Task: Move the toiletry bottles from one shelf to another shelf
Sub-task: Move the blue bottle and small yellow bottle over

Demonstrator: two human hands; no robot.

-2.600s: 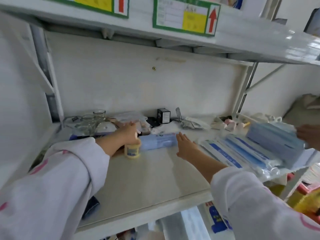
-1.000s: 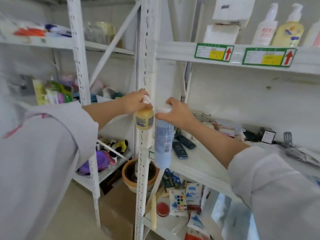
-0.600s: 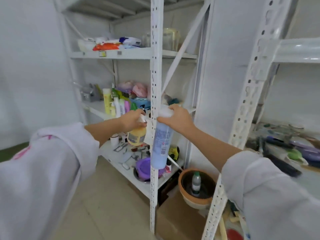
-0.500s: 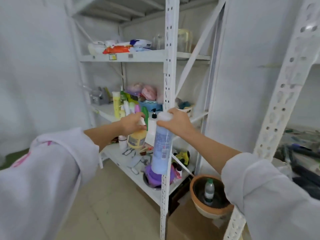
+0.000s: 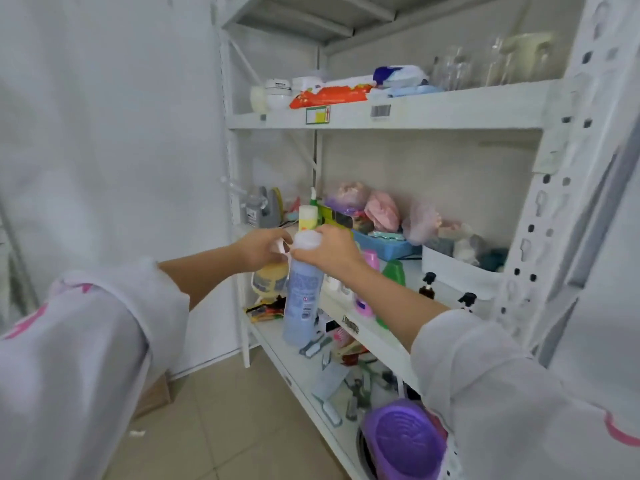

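My left hand (image 5: 260, 249) grips the top of a small yellow bottle (image 5: 270, 281), which hangs below it. A tall blue bottle (image 5: 302, 299) with a white cap hangs from my right hand (image 5: 329, 249), which is closed around its top. Both bottles are in the air just in front of the middle shelf (image 5: 360, 325) of a white rack, at its left end. On that shelf stand other toiletry bottles: a yellow-white one (image 5: 307, 218), a pink one (image 5: 370, 263), a green one (image 5: 394, 273) and two dark pump bottles (image 5: 427, 287).
The top shelf (image 5: 398, 114) carries jars, wipe packs and glassware. Bags and a blue tray (image 5: 382, 244) fill the back of the middle shelf. The lower shelf (image 5: 301, 372) holds small tools and a purple lid (image 5: 405, 439). A white upright (image 5: 540, 216) stands at the right; tiled floor lies at the left.
I picked both bottles off the first shelf, turned left and carried them to this rack. Since half a second ago the rack has come closer and the bottles have reached its middle shelf's front.
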